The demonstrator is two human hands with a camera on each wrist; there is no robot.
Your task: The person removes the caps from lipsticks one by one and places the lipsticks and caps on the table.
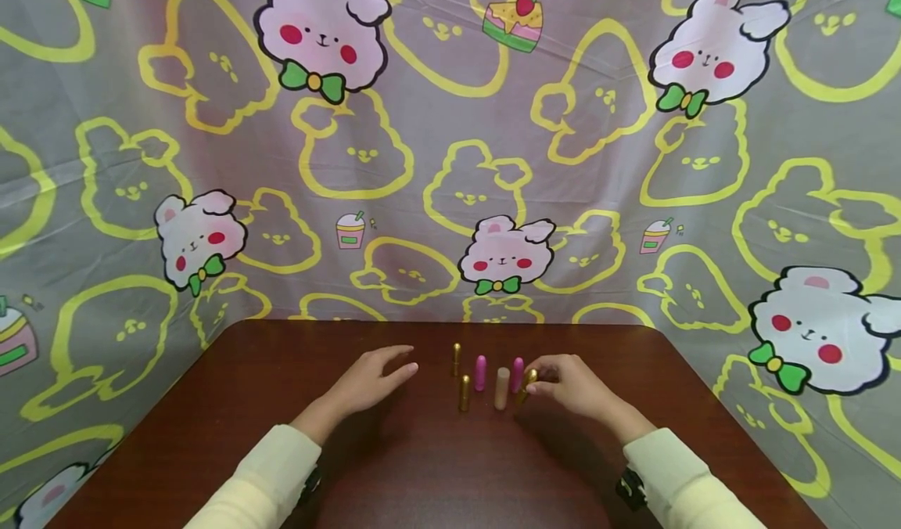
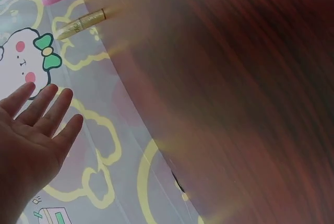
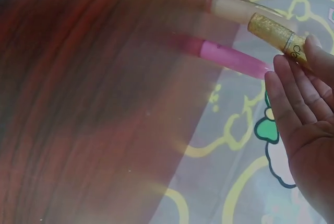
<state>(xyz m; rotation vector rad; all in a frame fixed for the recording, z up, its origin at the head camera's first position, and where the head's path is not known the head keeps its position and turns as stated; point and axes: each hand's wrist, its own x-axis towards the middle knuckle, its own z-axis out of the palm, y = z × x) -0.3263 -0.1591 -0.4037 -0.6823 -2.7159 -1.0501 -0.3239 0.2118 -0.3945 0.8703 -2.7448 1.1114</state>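
Note:
My right hand (image 1: pixel 573 388) pinches a gold bullet-shaped tube (image 3: pixel 272 31) between thumb and fingers. The tube has a glittery base and dark lettering, and it leans at an angle. Just beyond it, a pink tube (image 1: pixel 518 372) stands upright near my fingertips. A tan tube (image 1: pixel 502 390) with a flatter top stands to the left of the held one. Further left are another pink tube (image 1: pixel 481 374), a gold tube (image 1: pixel 464 394) in front and one more gold tube (image 1: pixel 457 357) behind. My left hand (image 1: pixel 369 380) hovers left of this group, fingers extended, holding nothing.
A dark brown wooden table (image 1: pixel 422 466) with rounded far corners carries the tubes. Behind and beside it hangs a grey cloth (image 1: pixel 394 224) printed with yellow outlines and white cartoon animals. Dark wrist cameras sit at both pale sleeves (image 1: pixel 263 466).

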